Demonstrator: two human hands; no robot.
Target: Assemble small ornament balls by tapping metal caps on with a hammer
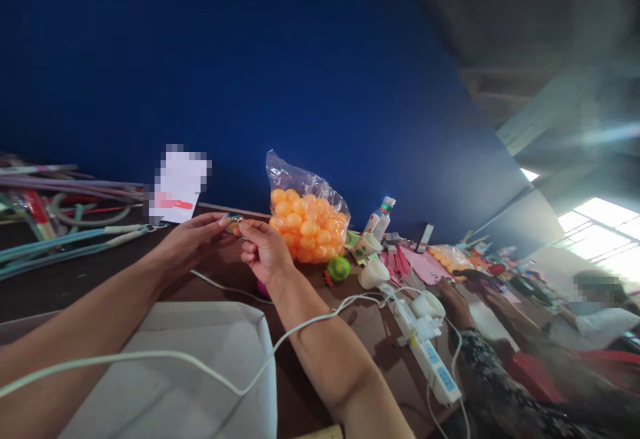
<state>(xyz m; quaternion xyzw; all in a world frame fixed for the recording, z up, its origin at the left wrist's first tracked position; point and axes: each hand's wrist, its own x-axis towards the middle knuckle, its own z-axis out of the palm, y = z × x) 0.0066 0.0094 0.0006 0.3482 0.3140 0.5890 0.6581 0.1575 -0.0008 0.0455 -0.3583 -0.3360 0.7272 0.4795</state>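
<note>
Both my hands meet over the brown table. Between the thumb and fingers of my left hand (pixel 200 234) is a small shiny object (pixel 233 219), dark and silvery with a hint of yellow, too small to name. My right hand (pixel 265 247) pinches at its right side, fingers curled. Just behind my right hand stands a clear plastic bag of orange balls (pixel 309 226). A round green item (pixel 339 268) with a red edge lies to the right of that hand. Under my forearms is a white open box (pixel 215 332).
A white cable (pixel 175 356) loops across my forearms toward a power strip (pixel 430 352). Rolls of tape (pixel 373 272) and a bottle (pixel 380 218) stand nearby. Blue cords (pixel 75 246) lie at left beside a leaning screen (pixel 181 182). At right, a co-worker's patterned sleeve (pixel 487 366) reaches in.
</note>
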